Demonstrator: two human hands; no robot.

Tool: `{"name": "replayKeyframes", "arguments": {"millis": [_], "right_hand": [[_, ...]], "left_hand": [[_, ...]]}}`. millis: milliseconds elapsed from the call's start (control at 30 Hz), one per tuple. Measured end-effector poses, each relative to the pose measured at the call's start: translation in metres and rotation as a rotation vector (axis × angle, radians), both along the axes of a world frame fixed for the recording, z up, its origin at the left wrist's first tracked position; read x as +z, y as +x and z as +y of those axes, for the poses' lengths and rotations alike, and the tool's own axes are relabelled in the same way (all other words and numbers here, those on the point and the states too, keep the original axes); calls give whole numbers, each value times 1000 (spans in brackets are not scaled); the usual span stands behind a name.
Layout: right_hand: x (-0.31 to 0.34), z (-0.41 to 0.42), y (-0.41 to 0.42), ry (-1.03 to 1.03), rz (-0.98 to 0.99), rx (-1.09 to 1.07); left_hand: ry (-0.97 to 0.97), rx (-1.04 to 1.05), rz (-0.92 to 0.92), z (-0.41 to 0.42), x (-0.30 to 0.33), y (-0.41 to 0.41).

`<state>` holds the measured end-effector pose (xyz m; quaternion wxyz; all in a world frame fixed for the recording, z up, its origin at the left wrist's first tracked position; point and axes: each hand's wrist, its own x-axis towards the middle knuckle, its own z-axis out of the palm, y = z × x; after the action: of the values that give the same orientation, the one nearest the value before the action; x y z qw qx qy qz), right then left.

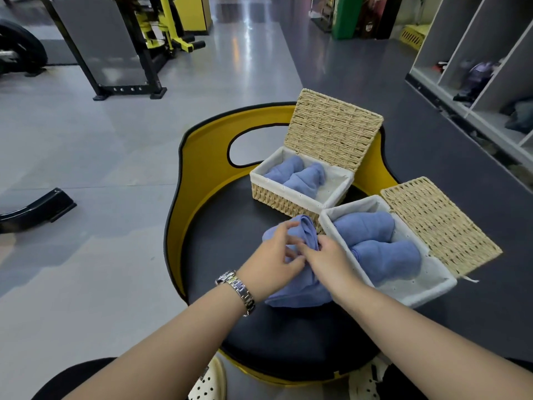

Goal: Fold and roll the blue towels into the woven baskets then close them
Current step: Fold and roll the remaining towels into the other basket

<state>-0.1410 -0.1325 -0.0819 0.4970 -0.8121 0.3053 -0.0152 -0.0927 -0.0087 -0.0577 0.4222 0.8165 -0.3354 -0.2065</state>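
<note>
1. Loose blue towel (300, 287) lies on the tabletop (288, 336), at 9 o'clock of the near basket (427, 290).
2. My left hand (274, 255) and right hand (328, 258) have fingers curled, pinching its bunched edge.
3. I judge a slack pinch could unravel the roll.
4. Near basket already holds two rolls; a fat third could jam its lid (441, 226).

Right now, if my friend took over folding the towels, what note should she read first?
Left hand and right hand: both pinch the loose towel on the black seat, beside the near basket.
Near basket: two rolled towels inside, lid open.
Far basket: two rolled towels inside, lid open.
Done: four towels rolled and packed.
Left: finish rolling this towel, put it in a basket, then close both lids.
</note>
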Motion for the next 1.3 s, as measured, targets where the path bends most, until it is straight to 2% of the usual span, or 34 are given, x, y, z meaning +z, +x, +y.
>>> {"name": "replayKeyframes", "arguments": {"millis": [67,133,167,233,267,300,367,433,600,667,733,800,900,967,1067,1167,1233,1300], "right_hand": [[-11,-10,-3,-241,21,17],[-20,-15,-9,-388,-5,91],[-28,-17,-13,-525,9,174],[-33,-13,-18,-997,117,337],[-34,-10,-18,-1148,126,412],[-35,-10,-16,-1209,97,495],[-33,-12,-13,-1169,94,696],[-34,-13,-11,-1088,229,817],[-24,8,-7,-1080,430,868],[-22,15,-11,-1048,371,926],[-16,21,-18,-965,228,950],[-11,19,-20,-859,157,888],[-12,5,-6,-726,-14,632],[-20,-4,3,-606,-19,510],[-29,-8,11,-333,151,424],[-43,-16,18,-167,242,422],[-45,-22,21,-142,240,413],[-44,-25,20,-161,181,439]], "left_hand": [[96,-23,-181,-2,-9,3],[221,-40,-324,0,-23,9],[274,-85,-364,1,-30,11],[359,-238,-407,5,-42,10],[392,-308,-429,6,-45,9],[440,-369,-452,8,-49,7],[558,-458,-462,12,-52,2],[660,-513,-457,16,-53,-3],[730,-495,-551,30,-56,8],[792,-490,-582,38,-51,19],[812,-471,-595,47,-45,33],[670,-357,-500,54,-39,46],[456,-83,-272,63,-38,63],[509,43,-131,69,-42,71],[626,109,87,75,-55,75],[699,90,31,75,-64,70],[709,63,-48,74,-65,66],[631,28,-72,75,-63,64]]}}
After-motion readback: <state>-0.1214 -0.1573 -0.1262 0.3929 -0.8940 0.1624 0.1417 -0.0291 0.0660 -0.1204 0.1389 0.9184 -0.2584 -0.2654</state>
